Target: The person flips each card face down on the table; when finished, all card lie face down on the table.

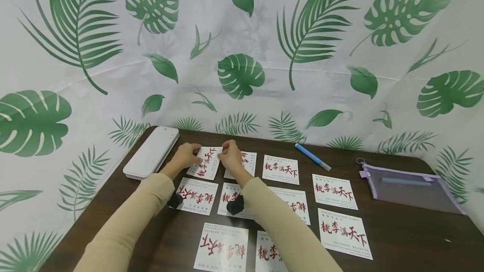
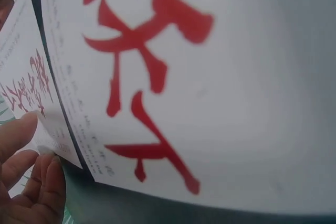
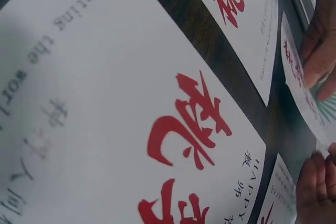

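In the head view, a white card [image 1: 205, 167] with red characters stands turned sideways between both hands at the far left of the cards. My left hand [image 1: 185, 155] grips its left side; in the left wrist view, the thumb [image 2: 20, 132] lies over the card's face. My right hand [image 1: 231, 157] pinches the card near its upper right corner, as the right wrist view shows with the fingers [image 3: 313, 179] at that end. Another card [image 1: 248, 163] lies on the table, partly hidden behind the right hand and wrist.
More matching cards lie in loose rows on the dark table [image 1: 408, 238], including one card [image 1: 280, 169] right of the hands. A white case [image 1: 152, 152] lies at the left edge. A blue pen [image 1: 312, 157] and a purple mesh pouch [image 1: 412, 186] are at the right.
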Available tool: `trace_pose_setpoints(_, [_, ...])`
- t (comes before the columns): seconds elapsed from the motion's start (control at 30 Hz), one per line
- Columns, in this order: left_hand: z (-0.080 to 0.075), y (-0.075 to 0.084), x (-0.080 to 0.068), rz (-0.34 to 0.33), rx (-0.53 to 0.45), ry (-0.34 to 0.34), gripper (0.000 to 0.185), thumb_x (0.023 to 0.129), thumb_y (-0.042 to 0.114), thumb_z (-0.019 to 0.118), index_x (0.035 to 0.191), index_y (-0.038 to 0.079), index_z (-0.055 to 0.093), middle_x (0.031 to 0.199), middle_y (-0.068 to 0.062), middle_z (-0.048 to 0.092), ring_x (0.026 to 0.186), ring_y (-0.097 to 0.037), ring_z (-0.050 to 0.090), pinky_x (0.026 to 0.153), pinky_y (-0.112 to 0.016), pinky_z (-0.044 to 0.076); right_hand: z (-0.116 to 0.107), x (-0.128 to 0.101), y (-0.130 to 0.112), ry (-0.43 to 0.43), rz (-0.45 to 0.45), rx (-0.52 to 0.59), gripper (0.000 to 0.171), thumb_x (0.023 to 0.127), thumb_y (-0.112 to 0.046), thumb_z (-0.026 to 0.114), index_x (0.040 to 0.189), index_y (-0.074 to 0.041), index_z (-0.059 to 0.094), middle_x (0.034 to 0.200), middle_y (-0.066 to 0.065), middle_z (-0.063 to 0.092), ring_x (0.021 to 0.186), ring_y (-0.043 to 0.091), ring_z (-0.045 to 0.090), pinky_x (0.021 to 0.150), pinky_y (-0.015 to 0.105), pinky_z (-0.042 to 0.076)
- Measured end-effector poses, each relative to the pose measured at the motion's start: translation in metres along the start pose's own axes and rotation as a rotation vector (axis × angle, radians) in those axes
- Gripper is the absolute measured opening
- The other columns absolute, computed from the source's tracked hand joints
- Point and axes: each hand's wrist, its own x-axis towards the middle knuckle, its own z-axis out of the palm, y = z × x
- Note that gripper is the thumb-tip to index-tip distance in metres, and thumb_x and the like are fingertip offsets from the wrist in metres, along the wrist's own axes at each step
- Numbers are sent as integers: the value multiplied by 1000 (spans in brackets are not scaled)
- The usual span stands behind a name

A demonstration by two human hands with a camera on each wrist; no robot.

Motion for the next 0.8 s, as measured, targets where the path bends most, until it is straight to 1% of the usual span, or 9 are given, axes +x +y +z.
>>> trace_pose_setpoints(0.07, [0, -1, -1, 7, -2, -3, 56, 82, 9, 71, 131, -5, 50, 114, -21, 60, 101, -29, 55, 90, -44, 45, 1, 0, 1, 3, -2, 74, 29, 81, 0, 67, 107, -4, 55, 79, 7, 61, 63, 15, 57, 60, 25, 50])
trace_pose_setpoints(0.17, [-2, -2, -2, 6, -47, -10, 58, 83, 10, 70, 133, -5, 47, 118, -23, 59, 106, -32, 56, 92, -45, 46, 2, 1, 4, -16, 15, 266, 29, 82, 7, 61, 109, 0, 54, 71, 5, 54, 55, 12, 53, 54, 23, 52])
trace_pose_setpoints(0.27, [-6, -2, -4, 3, -134, 2, 58, 84, 11, 69, 134, -5, 46, 121, -22, 59, 111, -33, 56, 93, -44, 46, 0, 2, 6, -31, 56, 435, 30, 83, 11, 58, 110, 1, 53, 70, 1, 50, 56, 10, 51, 54, 22, 53])
trace_pose_setpoints(0.33, [-9, -1, -5, -3, -205, 18, 57, 84, 12, 68, 134, -4, 46, 121, -22, 59, 111, -32, 55, 93, -43, 46, -4, 1, 6, -37, 81, 506, 31, 83, 11, 57, 112, 1, 53, 71, 1, 49, 58, 9, 50, 55, 22, 52])
trace_pose_setpoints(0.43, [-14, 1, -8, -12, -342, 33, 51, 86, 11, 66, 132, -1, 49, 116, -21, 58, 103, -29, 56, 89, -40, 49, -12, -2, 5, -44, 111, 555, 33, 84, 11, 57, 115, 2, 53, 73, 1, 49, 58, 10, 49, 55, 20, 50])
trace_pose_setpoints(0.57, [-18, 7, -14, -15, -493, 23, 44, 88, 9, 64, 129, 1, 50, 106, -16, 57, 91, -23, 58, 82, -35, 53, -21, -7, 7, -34, 137, 578, 31, 85, 9, 58, 116, 2, 55, 75, 1, 51, 60, 10, 50, 54, 19, 47])
trace_pose_setpoints(0.7, [-21, 14, -18, -19, -581, 17, 39, 89, 8, 63, 125, 2, 50, 101, -12, 57, 84, -18, 59, 79, -35, 55, -27, -10, 10, 7, 151, 587, 29, 85, 6, 60, 114, 2, 57, 78, 1, 52, 64, 10, 52, 57, 19, 48])
trace_pose_setpoints(0.8, [-22, 19, -20, -27, -633, 42, 37, 89, 6, 61, 124, 0, 49, 99, -11, 57, 79, -15, 59, 77, -35, 55, -29, -16, 7, 89, 105, 499, 26, 84, 2, 64, 110, 3, 59, 80, 1, 52, 70, 9, 51, 61, 18, 46])
